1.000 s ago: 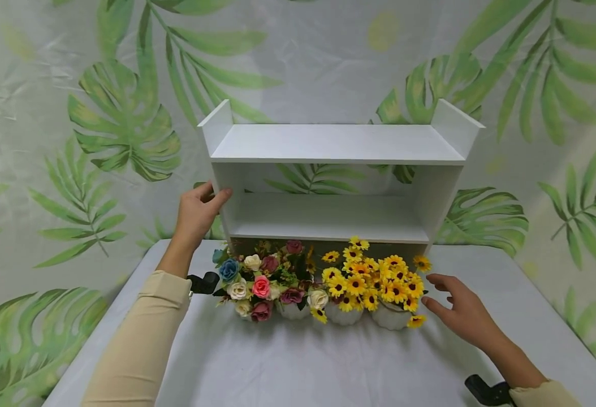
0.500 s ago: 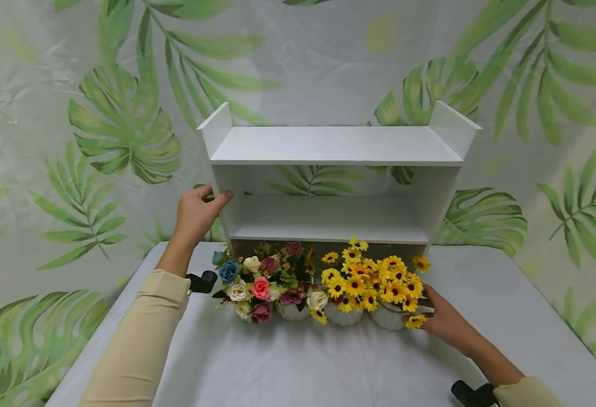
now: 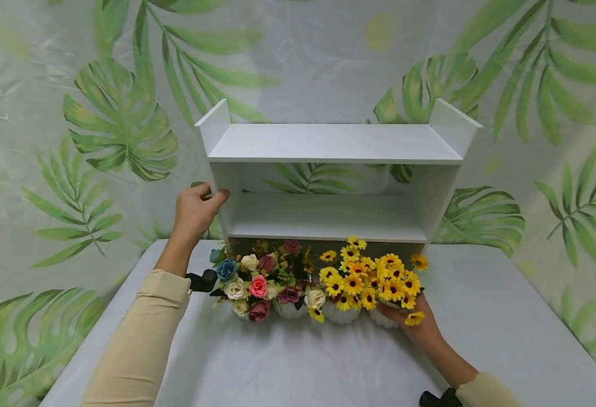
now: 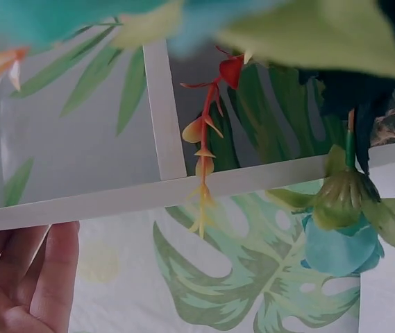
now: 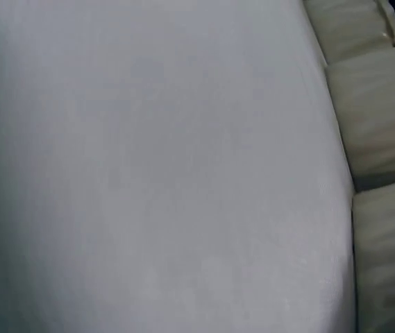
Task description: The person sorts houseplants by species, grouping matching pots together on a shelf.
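Observation:
A white two-tier shelf point(image 3: 336, 144) stands at the back of the table. My left hand point(image 3: 195, 213) pinches its left side panel point(image 4: 107, 203); in the left wrist view the thumb and fingers lie on opposite faces of that panel. A row of potted artificial flowers stands in front of the shelf. My right hand point(image 3: 427, 329) curls round the rightmost white flowerpot point(image 3: 381, 320), its thumb across the front. Yellow sunflowers point(image 3: 393, 285) fill that pot and partly hide the fingers. The right wrist view shows no hand.
Beside that pot stands another white pot point(image 3: 341, 314) with yellow sunflowers. Pots of mixed roses point(image 3: 258, 287) fill the left of the row, close to the left wrist. A white cloth point(image 3: 298, 367) covers the table, and a leaf-print curtain point(image 3: 323, 62) hangs behind.
My right hand has moved left from beside the sunflowers and now holds the rightmost pot. My left hand has stayed on the shelf's side panel.

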### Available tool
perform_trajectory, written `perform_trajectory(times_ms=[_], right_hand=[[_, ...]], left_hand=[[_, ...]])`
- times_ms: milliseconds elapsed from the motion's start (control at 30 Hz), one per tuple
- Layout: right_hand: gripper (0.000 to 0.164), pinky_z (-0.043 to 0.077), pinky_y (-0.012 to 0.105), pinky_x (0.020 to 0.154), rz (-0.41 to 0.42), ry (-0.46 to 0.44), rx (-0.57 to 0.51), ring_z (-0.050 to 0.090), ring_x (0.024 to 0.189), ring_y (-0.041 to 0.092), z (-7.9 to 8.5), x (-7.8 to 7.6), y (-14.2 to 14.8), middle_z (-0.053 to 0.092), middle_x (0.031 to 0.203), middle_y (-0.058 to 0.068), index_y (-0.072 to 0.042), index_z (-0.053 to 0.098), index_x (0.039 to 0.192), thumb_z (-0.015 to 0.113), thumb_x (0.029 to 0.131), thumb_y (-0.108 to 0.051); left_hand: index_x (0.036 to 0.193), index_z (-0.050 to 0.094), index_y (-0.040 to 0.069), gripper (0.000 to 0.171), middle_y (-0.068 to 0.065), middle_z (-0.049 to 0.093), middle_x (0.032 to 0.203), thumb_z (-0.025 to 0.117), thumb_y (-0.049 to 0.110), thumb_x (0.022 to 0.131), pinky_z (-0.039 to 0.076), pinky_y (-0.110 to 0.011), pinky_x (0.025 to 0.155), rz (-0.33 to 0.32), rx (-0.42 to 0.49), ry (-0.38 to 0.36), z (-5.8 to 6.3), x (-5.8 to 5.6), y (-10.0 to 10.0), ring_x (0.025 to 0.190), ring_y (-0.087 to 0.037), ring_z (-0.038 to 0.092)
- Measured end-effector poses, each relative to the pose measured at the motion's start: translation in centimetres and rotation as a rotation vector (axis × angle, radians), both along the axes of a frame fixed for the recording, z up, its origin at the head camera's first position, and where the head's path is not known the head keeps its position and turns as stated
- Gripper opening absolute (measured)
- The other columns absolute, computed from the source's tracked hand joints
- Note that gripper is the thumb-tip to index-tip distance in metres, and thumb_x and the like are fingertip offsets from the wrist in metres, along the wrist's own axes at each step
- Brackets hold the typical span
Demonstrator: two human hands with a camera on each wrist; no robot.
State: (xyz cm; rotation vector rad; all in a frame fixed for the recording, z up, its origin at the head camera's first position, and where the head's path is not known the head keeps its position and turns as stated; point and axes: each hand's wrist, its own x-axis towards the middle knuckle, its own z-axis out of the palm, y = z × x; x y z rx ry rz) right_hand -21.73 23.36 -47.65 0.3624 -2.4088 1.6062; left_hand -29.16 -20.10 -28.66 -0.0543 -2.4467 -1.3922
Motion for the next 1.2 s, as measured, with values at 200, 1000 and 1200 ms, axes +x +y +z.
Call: perform_trajectory(times_ms=[200,1000,1200], right_hand=[[0.07,0.041,0.004,0.091,-0.088,-0.025,0.093,0.047,0.109,-0.02,0.3,0.4,-0.1,0.051,0.12,-0.029,-0.011,0.048,0.141,0.083,0.08,-0.017],[0.077,0.039,0.003,0.087,-0.181,0.011,0.346,0.046,0.112,-0.011,4.9,2.5,1.9,0.058,0.134,0.014,-0.006,0.046,0.141,0.085,0.078,-0.025],[0.085,0.04,0.004,0.081,-0.144,-0.054,0.361,0.042,0.11,-0.019,8.5,3.8,4.2,0.054,0.141,0.017,-0.007,0.04,0.148,0.084,0.079,-0.027]], left_hand=[[0.133,0.065,0.012,0.044,-0.015,0.061,0.138,0.061,0.033,0.094,0.05,-0.03,0.078,-0.016,0.031,-0.018,0.3,0.3,0.1,0.111,-0.032,0.065],[0.113,0.073,0.004,0.037,-0.017,0.069,0.12,0.063,0.034,0.093,0.047,-0.03,0.074,0.026,0.063,0.046,-0.6,-0.4,0.4,0.098,-0.02,0.063],[0.13,0.066,0.007,0.046,-0.017,0.062,0.135,0.062,0.035,0.094,0.052,-0.05,0.096,0.009,0.048,0.029,-0.6,-0.3,0.2,0.12,-0.034,0.063]])
